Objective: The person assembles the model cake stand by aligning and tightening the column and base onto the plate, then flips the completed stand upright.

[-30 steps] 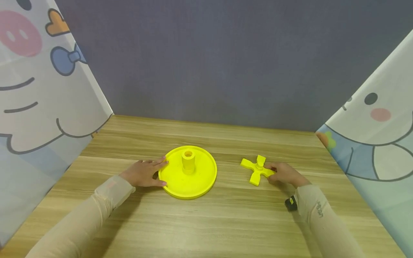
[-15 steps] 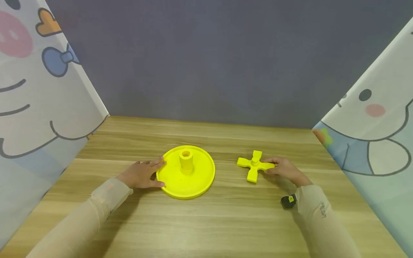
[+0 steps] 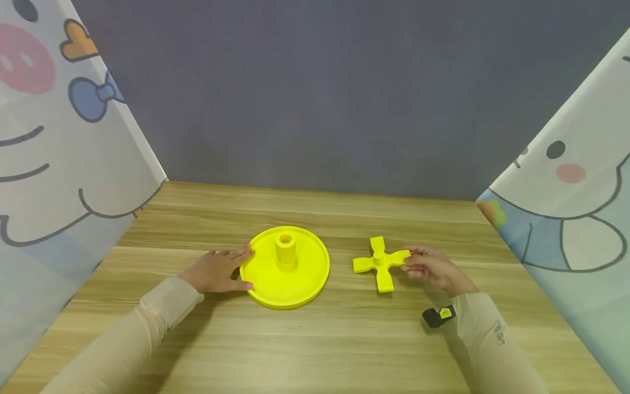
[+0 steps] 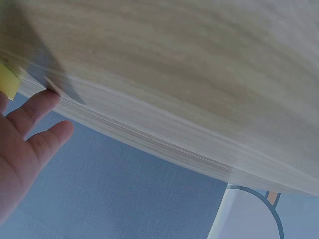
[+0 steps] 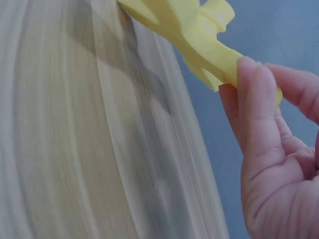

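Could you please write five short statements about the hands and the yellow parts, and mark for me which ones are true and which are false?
1. The right hand pinches one arm of the yellow cross-shaped piece. True.
2. The cross-shaped piece has three arms. False: it has four.
3. A hollow post stands upright in the round dish. True.
4. The hollow post is gripped by a hand. False: the left hand is at the round dish's rim.
5. The cross-shaped piece sits on the hollow post. False: they are apart.
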